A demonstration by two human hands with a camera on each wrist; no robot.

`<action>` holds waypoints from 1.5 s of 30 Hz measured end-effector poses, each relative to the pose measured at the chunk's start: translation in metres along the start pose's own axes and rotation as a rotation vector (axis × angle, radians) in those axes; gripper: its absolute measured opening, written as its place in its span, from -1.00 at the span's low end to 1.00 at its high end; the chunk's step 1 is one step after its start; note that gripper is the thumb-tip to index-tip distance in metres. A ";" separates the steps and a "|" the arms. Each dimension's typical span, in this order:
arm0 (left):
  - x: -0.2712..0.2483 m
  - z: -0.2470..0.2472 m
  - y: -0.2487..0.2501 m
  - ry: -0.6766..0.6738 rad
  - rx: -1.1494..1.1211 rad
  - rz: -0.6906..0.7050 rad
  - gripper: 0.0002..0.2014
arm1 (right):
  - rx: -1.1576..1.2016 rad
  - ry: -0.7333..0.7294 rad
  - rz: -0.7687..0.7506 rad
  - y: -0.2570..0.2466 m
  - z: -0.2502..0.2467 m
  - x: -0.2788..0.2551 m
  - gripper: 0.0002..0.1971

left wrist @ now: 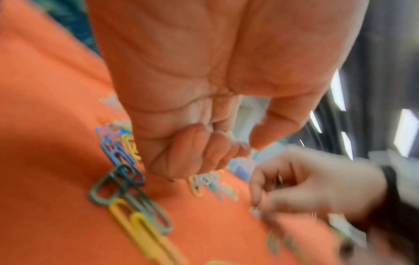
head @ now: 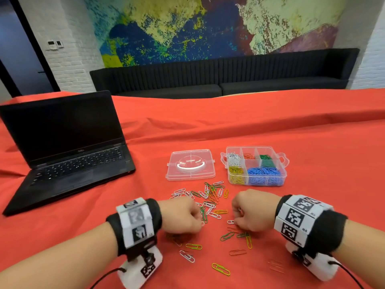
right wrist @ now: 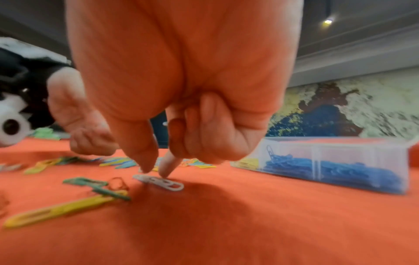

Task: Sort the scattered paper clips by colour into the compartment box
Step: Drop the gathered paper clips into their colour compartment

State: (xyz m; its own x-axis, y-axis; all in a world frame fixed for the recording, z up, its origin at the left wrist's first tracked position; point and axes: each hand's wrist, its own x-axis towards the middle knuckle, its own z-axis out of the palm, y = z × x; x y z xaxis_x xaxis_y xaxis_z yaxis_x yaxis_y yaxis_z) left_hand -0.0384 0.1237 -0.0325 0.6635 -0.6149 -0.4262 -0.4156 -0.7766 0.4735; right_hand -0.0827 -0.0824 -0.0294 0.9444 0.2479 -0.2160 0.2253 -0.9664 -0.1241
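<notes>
Right hand (right wrist: 181,111): thumb and forefinger tips spread slightly, touching white clip (right wrist: 158,182) on bench (head: 312,184). Left hand (head: 181,215): grip curled; contents unclear. Compartment box (head: 255,165) far right.

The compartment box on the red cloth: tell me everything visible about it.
The clear plastic compartment box sits open on the red cloth, ahead of the right hand, with side latches. Its dividers separate white, red and green clips along the far side, yellow and blue ones nearer. The blue section looks the fullest. Its clear lid lies apart, to the left. Neither hand touches it.
</notes>
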 end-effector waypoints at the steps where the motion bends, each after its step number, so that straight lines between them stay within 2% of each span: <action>1: 0.000 -0.004 -0.005 0.002 -0.280 -0.019 -0.92 | 0.029 0.010 -0.014 0.002 0.000 0.000 -0.89; 3: -0.002 -0.013 -0.014 -0.027 -0.858 -0.023 -0.95 | 0.088 0.003 -0.032 0.005 -0.001 0.001 -0.89; 5: -0.004 -0.022 -0.021 -0.027 -1.222 0.045 -0.98 | 0.102 -0.033 -0.033 0.008 -0.003 0.002 -0.86; 7: -0.002 -0.028 -0.027 0.061 -1.446 0.113 -0.86 | 0.113 -0.074 -0.019 0.010 -0.002 0.004 -0.76; 9: -0.001 -0.033 -0.028 0.179 -1.571 0.124 -0.78 | 0.157 -0.096 0.008 0.013 0.001 0.005 -0.72; 10: 0.000 -0.035 -0.029 0.242 -1.597 0.122 -0.76 | 0.248 -0.111 0.040 0.016 0.003 0.006 -0.74; 11: 0.002 -0.037 -0.029 0.295 -1.612 0.106 -0.74 | 0.434 -0.139 0.089 0.019 0.004 0.006 -0.77; 12: 0.004 -0.039 -0.030 0.339 -1.600 0.076 -0.73 | 0.729 -0.185 0.150 0.021 0.004 0.006 -0.81; 14: 0.012 -0.042 -0.034 0.437 -1.424 -0.006 -0.68 | 1.373 -0.289 0.261 0.025 -0.001 0.003 -0.88; 15: 0.017 -0.042 -0.037 0.500 -1.225 -0.039 -0.66 | 1.584 -0.315 0.278 0.026 -0.004 0.002 -0.88; 17: 0.025 -0.046 -0.046 0.577 -0.689 -0.065 -0.71 | 1.716 -0.294 0.287 0.025 -0.009 0.000 -0.85; 19: 0.032 -0.054 -0.056 0.590 -0.170 -0.065 -0.83 | 1.557 -0.227 0.311 0.022 -0.010 0.002 -0.82; 20: 0.033 -0.057 -0.059 0.553 -0.013 -0.071 -0.89 | 1.389 -0.194 0.309 0.018 -0.010 0.002 -0.81; 21: 0.034 -0.060 -0.061 0.511 0.078 -0.085 -0.95 | 1.171 -0.168 0.289 0.014 -0.011 0.002 -0.80; 23: 0.038 -0.061 -0.062 0.427 0.144 -0.119 -0.88 | 0.664 -0.114 0.214 0.011 -0.010 0.001 -0.80; 25: 0.042 -0.057 -0.058 0.361 0.159 -0.129 -0.79 | 0.314 -0.101 0.111 0.009 -0.009 0.000 -0.78; 27: 0.047 -0.052 -0.054 0.316 0.214 -0.138 -0.73 | 0.175 -0.118 0.089 0.005 -0.006 0.001 -0.78; 29: 0.051 -0.050 -0.052 0.307 0.273 -0.152 -0.71 | 0.124 -0.117 0.077 0.000 -0.007 0.002 -0.87; 33: 0.051 -0.054 -0.053 0.264 0.343 -0.167 -0.89 | 0.120 -0.147 0.089 0.006 -0.005 0.007 -0.78; 35: 0.049 -0.056 -0.055 0.236 0.382 -0.171 -0.89 | 0.338 -0.210 0.159 0.010 -0.006 0.007 -0.70; 36: 0.048 -0.057 -0.056 0.225 0.409 -0.172 -0.88 | 0.579 -0.249 0.209 0.011 -0.008 0.007 -0.69; 38: 0.045 -0.058 -0.058 0.203 0.452 -0.173 -0.86 | 1.213 -0.282 0.303 0.015 -0.010 0.010 -0.77; 40: 0.043 -0.060 -0.060 0.198 0.444 -0.160 -0.79 | 1.666 -0.300 0.309 0.018 -0.018 0.014 -0.88; 42: 0.043 -0.063 -0.064 0.213 0.378 -0.145 -0.75 | 1.869 -0.278 0.260 0.019 -0.023 0.021 -0.83; 43: 0.042 -0.065 -0.066 0.218 0.336 -0.139 -0.75 | 1.890 -0.263 0.255 0.017 -0.024 0.026 -0.81; 45: 0.040 -0.068 -0.070 0.228 0.262 -0.123 -0.77 | 1.751 -0.227 0.295 0.007 -0.027 0.037 -0.81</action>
State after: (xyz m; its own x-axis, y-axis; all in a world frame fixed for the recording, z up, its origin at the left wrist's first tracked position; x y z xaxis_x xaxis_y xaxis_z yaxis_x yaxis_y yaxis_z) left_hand 0.0600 0.1629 -0.0301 0.8277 -0.4912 -0.2714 -0.4497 -0.8698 0.2030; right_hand -0.0397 -0.0822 -0.0121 0.8204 0.2474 -0.5155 -0.5614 0.1773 -0.8083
